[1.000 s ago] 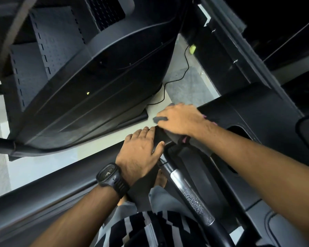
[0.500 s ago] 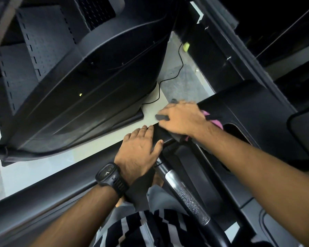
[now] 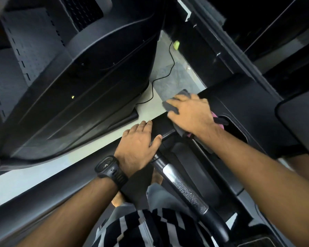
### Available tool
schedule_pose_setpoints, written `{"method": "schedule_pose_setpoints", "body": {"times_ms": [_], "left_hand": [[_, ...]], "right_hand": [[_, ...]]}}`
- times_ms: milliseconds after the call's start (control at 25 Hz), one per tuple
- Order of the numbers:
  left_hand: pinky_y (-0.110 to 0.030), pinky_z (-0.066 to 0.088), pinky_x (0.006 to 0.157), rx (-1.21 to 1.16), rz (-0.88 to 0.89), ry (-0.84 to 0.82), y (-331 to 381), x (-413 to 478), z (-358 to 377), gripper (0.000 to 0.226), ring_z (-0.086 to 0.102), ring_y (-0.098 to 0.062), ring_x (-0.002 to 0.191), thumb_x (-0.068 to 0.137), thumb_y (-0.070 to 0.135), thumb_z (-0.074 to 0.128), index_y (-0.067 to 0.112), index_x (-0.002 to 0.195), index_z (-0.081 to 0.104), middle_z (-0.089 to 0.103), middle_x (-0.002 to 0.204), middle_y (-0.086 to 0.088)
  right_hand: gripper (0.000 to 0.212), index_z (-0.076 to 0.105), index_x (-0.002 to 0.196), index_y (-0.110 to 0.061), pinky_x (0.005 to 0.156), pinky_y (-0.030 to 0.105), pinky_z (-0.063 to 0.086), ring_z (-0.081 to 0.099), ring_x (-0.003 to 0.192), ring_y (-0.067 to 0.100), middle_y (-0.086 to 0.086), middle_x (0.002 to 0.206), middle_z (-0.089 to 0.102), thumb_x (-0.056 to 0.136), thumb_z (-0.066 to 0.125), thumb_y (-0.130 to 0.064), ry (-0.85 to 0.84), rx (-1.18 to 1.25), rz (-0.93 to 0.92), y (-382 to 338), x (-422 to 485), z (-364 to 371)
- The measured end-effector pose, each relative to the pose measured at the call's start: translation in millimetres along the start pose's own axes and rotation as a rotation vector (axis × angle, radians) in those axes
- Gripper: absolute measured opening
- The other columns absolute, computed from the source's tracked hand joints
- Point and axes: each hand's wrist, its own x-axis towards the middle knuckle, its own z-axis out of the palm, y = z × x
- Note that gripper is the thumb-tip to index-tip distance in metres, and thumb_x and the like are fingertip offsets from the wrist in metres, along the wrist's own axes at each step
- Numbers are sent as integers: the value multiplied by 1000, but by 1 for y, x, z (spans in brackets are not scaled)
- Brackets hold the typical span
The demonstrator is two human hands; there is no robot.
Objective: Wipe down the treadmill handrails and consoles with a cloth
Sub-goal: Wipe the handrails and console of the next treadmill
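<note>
My right hand presses one soft grey cloth on the near left corner of the black plastic treadmill console. My fingers lie flat and spread on top of it, not curled round it. A bit of pink peeks out by my wrist.

My left hand rests just to the near left, flat on the black bar where the black handrail with the shiny silver grip begins. Its fingers are straight and loose and hold nothing.

I wear one chunky black wrist watch. The marks on its face are too small to read.

I count two hands, one cloth, one watch and one silver grip. On the pale floor far from me runs one thin black cable, and one small yellow-green thing lies beside it. A big black machine fills the far left.

Half a second ago my right hand was nearer to my left one. It has slid away to the far right along the console edge, and more grey cloth shows past my fingertips. My left hand has stayed put.
</note>
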Motion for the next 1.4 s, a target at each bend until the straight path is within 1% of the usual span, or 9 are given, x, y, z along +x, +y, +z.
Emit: {"method": "schedule_pose_setpoints", "body": {"times_ms": [160,320,440,600,720,880,1000,1240,1400], "left_hand": [[-44,25,118,3,21,2,1,3,0,67,28,-24,146,100,52,29,12,154,25,30,159,-10],[-43,24,119,-9,52,-15,5,7,-2,67,27,-24,147,101,51,31,11,154,23,29,159,-10],[-43,25,118,6,60,-8,4,9,-1,67,28,-23,146,101,51,31,11,154,24,30,159,-10],[-42,23,119,3,44,-16,8,13,0,66,26,-22,147,101,51,30,12,155,23,28,160,-9],[-42,25,119,10,41,2,11,14,2,67,28,-22,146,100,52,28,11,154,26,31,159,-10],[-39,22,120,-9,22,-4,14,16,2,67,26,-20,147,100,51,30,14,155,24,28,160,-7],[-37,21,121,-20,54,18,13,16,5,66,27,-20,147,101,50,30,12,154,26,31,159,-10],[-39,22,121,-9,125,-13,10,22,6,84,26,-23,148,89,60,7,10,154,23,30,159,-12],[-41,20,121,-34,154,-54,9,26,4,70,20,-22,149,100,53,18,11,156,18,23,162,-11]], "right_hand": [[60,39,152,-41,105,49,39,41,137,28,-14,157,40,93,34,-55,82,-76,-171,2,-26,13],[58,39,152,-39,105,52,39,36,140,32,-10,159,37,95,36,-53,114,-6,111,4,-24,7],[60,42,151,-38,103,52,42,41,139,33,-9,158,40,93,33,-53,145,-98,-139,5,-40,20],[57,38,153,-38,107,54,36,35,142,35,-8,162,35,97,38,-51,147,-6,140,12,-31,13],[57,43,150,-37,102,52,42,44,136,33,-7,158,42,96,36,-52,183,-107,-164,8,-45,24],[57,36,153,-39,109,53,34,32,144,32,-9,162,33,98,35,-54,91,-10,85,16,-20,8],[54,41,150,-40,108,51,36,39,141,28,-10,159,39,98,35,-53,71,-71,-209,6,-17,9],[47,57,136,-42,103,48,38,50,128,25,-10,144,55,96,36,-56,-97,-90,-226,5,28,-2],[46,61,130,-41,94,44,40,53,120,25,0,134,60,97,32,-56,-146,-76,-101,15,48,-4]]}}
